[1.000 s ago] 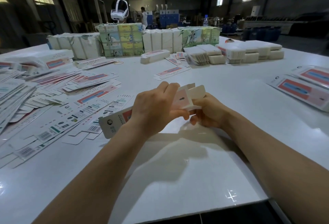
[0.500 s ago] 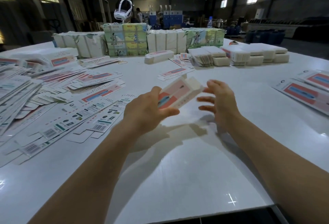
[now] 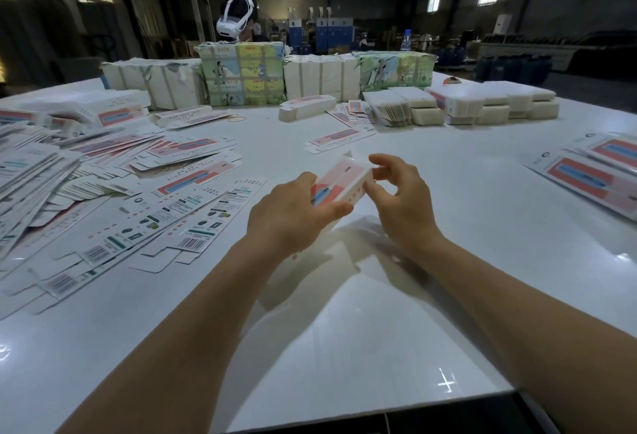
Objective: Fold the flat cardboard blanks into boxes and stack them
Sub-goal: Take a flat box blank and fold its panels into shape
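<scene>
Pink box (image 3: 339, 182) between both hands' fingers (image 3: 374, 188).

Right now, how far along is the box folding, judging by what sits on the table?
Done: nothing clearly; the far white stacks could be finished boxes or bundled blanks.

In hand: the left hand grips one pink box already opened into shape, while the right hand works its far end.

Left: a large spread of flat blanks covers the table's left side, unfolded.
</scene>
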Motion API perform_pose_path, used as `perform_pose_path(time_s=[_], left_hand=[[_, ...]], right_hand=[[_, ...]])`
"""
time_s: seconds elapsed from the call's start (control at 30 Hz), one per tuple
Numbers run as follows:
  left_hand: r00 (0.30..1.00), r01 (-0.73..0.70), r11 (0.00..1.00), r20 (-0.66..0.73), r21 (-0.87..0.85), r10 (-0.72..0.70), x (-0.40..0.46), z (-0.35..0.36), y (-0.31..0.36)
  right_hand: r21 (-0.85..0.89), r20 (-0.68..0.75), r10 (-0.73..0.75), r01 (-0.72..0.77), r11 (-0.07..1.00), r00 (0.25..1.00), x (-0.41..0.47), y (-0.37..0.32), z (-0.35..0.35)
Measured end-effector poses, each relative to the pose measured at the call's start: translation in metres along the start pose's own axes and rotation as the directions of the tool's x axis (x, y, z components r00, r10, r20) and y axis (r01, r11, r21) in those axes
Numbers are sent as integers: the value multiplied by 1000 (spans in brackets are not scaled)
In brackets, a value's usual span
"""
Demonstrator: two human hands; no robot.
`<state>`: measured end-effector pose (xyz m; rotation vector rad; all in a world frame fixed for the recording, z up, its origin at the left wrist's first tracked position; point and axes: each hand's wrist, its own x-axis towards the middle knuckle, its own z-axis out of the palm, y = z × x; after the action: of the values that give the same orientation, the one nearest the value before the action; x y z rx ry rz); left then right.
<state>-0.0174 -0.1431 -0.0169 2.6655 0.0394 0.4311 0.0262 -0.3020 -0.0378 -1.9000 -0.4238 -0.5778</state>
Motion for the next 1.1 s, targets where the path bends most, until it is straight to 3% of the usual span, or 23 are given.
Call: perform_pose_path(time_s=[0.27,0.4,0.57,0.73,0.87,0.93,1.0,1.03,1.07,1.1], left_hand=[[990,-13,999,137,-42,18,0,-4,-14],[985,-103,994,145,39,96,-1,-2,-14],[991,-87,991,110,106,75,0,2,-11],[995,-75,972,78,222,59,-5,11,0],[989,-144,932,17,331,147,-9,7,-4],[985,-158,931,-11,330,171,-7,3,-7],[980,-171,933,-45,317,195,-7,-1,-6],[976,-183,931,-53,317,210,-8,-1,-5],[974,-193,927,-56,322,222,-8,0,-3],[972,-198,924,-58,327,229,-9,2,-1]], right_hand=[[-27,126,58,-55,998,990,1,4,-2],[232,325,154,-237,944,933,2,7,-1],[67,152,23,-33,997,988,-4,3,3],[-54,160,-7,16,998,987,-6,1,7],[-36,242,-8,17,999,970,-4,3,9],[76,217,17,-35,996,976,-2,2,8],[197,76,134,-147,969,988,7,3,4],[263,22,275,-271,926,961,12,4,2],[373,36,454,-433,821,890,16,3,-1],[510,148,596,-577,638,790,18,1,-3]])
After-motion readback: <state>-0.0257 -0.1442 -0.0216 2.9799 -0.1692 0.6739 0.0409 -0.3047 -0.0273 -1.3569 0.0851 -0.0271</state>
